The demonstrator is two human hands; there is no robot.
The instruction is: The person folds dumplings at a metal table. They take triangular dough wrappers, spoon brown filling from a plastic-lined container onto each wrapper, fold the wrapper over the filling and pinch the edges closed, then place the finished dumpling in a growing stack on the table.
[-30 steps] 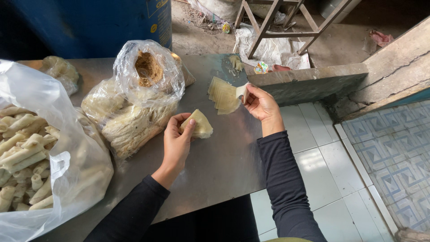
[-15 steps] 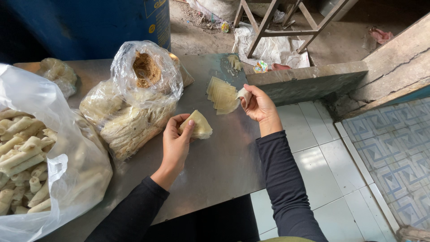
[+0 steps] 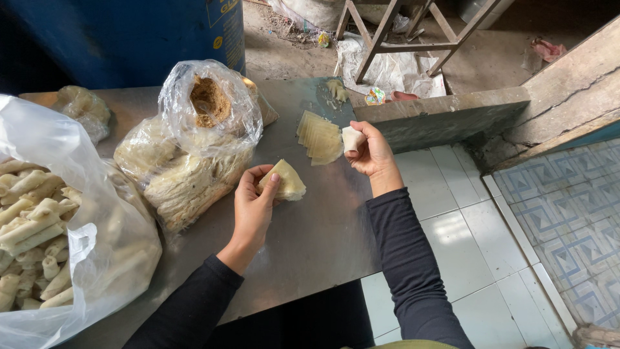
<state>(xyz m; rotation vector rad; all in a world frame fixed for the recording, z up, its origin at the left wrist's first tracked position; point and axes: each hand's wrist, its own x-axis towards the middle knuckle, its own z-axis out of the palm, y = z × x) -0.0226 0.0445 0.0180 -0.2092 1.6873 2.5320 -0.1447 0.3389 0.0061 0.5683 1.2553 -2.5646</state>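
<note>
— What is the left hand [image 3: 253,205] doing?

— Its fingers are curled around a folded wrapper [image 3: 283,181], a pale triangle, with the thumb pressed on top. The hand is held just above the metal table [image 3: 310,239].

— And the right hand [image 3: 371,152]?

— Its fingertips are pinched on a small pale piece of dough [image 3: 352,138], raised beside a stack of wrappers [image 3: 318,137] that lies fanned out on the table. The piece is just beside the stack's right edge; I cannot tell whether they touch.

— What lies further out?

— Left of the left hand sits a clear plastic bag [image 3: 194,155] with its mouth open, showing brown filling [image 3: 208,103] at the top and pale bundles below. At the far left a larger clear bag [image 3: 71,258] is full of finished rolls [image 3: 29,220]. A smaller wrapped bundle [image 3: 81,110] lies near the table's back corner.

— And around the table?

— A blue barrel [image 3: 142,35] stands behind it. To the right there is a tiled floor [image 3: 516,226], and a wooden frame [image 3: 400,39] stands on bare ground beyond.
</note>
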